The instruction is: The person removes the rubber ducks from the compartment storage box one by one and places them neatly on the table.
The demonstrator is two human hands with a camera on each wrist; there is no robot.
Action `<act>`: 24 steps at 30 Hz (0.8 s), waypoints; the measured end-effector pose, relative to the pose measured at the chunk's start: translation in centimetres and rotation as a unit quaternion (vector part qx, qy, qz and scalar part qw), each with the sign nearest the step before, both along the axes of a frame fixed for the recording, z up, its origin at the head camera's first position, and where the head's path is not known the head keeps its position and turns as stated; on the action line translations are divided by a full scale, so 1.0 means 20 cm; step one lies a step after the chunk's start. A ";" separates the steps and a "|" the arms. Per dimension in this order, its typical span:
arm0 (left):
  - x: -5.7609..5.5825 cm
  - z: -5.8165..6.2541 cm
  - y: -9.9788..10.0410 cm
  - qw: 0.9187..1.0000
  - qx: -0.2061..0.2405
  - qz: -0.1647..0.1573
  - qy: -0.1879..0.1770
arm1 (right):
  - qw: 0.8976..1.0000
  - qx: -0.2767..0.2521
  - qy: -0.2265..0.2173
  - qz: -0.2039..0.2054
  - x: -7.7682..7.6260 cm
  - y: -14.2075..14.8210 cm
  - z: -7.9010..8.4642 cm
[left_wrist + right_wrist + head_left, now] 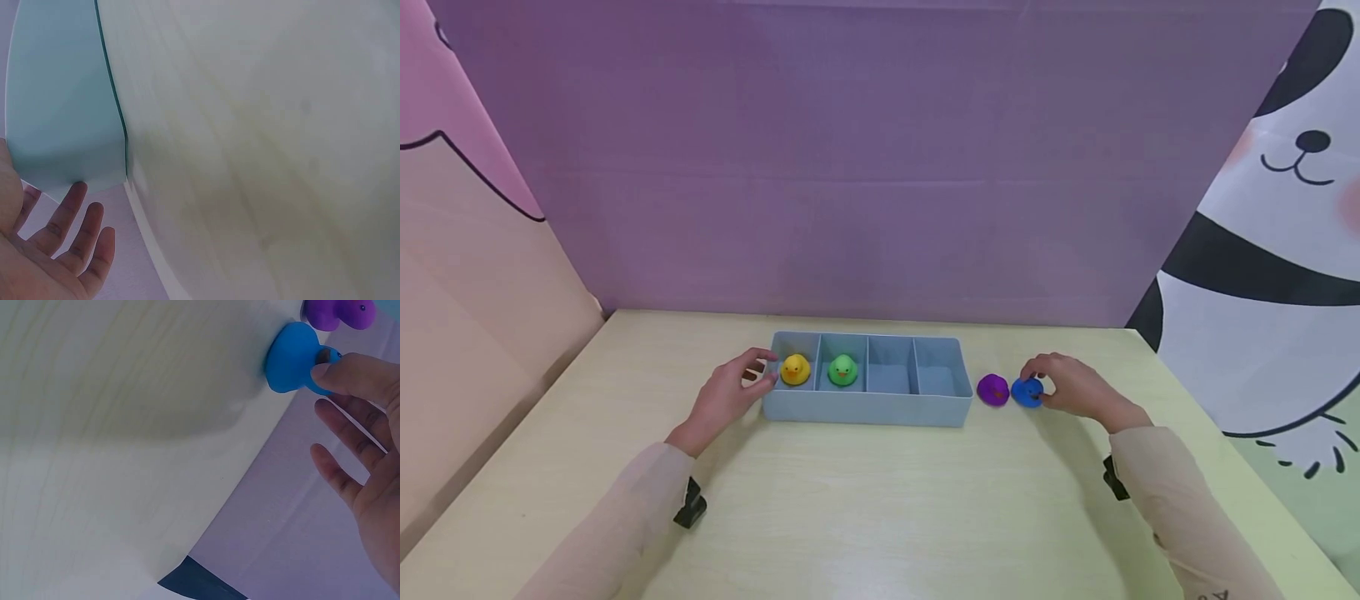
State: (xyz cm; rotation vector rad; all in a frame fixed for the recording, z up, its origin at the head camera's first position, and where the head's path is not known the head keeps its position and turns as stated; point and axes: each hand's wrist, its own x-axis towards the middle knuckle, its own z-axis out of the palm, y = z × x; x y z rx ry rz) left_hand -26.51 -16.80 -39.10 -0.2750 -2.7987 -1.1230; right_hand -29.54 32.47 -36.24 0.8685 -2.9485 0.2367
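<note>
On the table sits a pale blue four-slot box (pixel 867 408), with a yellow rubber duck (pixel 794 370) in its leftmost compartment and a green rubber duck (pixel 842 370) in the one beside it. My left hand (pixel 733 390) is at the box's left end, fingers loosely spread; the left wrist view shows a fingertip touching or very near that end. Right of the box, my right hand (pixel 1075 389) pinches a blue rubber duck (pixel 292 357) by the head between thumb and fingers. A purple rubber duck (pixel 992 390) stands between the blue one and the box.
The light wooden table (pixel 865 508) ends at a purple backdrop (pixel 880 167) behind the box. A panda-printed panel (pixel 1285 250) borders the right side and a pink and beige panel (pixel 467 275) the left. Black straps are on both wrists.
</note>
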 end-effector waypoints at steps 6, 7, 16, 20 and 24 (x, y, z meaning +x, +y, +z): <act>0.00 0.00 0.00 1.000 0.004 -0.004 0.005 | 1.000 -0.001 0.013 0.009 0.00 -0.01 0.04; 0.00 0.00 0.00 1.000 0.004 -0.004 0.004 | 1.000 -0.001 0.016 0.010 0.00 -0.01 0.04; 0.00 -0.01 -0.01 1.000 0.005 -0.004 0.008 | 1.000 0.008 0.015 -0.009 -0.01 -0.06 0.10; 0.00 -0.01 -0.01 1.000 0.004 -0.003 0.009 | 1.000 0.009 0.017 -0.009 -0.02 -0.10 0.11; 0.00 -0.01 0.00 1.000 0.003 -0.003 0.011 | 1.000 0.007 0.023 -0.007 -0.02 -0.14 0.11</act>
